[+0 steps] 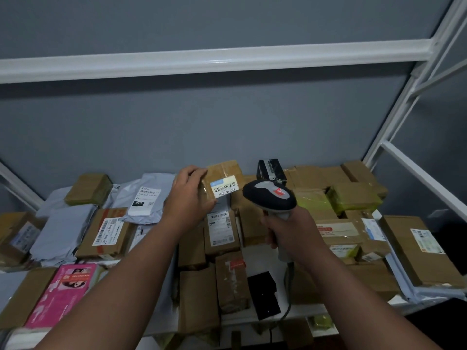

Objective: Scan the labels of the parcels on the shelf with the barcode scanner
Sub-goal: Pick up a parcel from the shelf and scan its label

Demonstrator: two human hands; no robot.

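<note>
Your left hand point(188, 195) grips a small brown parcel point(222, 181) by its left end, lifted above the heap on the shelf point(252, 315), its white label point(225, 189) facing you. Your right hand point(290, 232) is wrapped around the handle of the barcode scanner point(269, 198), whose head sits just right of that label, level with it. The label's long axis runs left to right, tilted slightly up at the right; you likely need to swing the scanner nose left onto the bars. Below the barcode reads roughly "501E- M1 A218".
</note>
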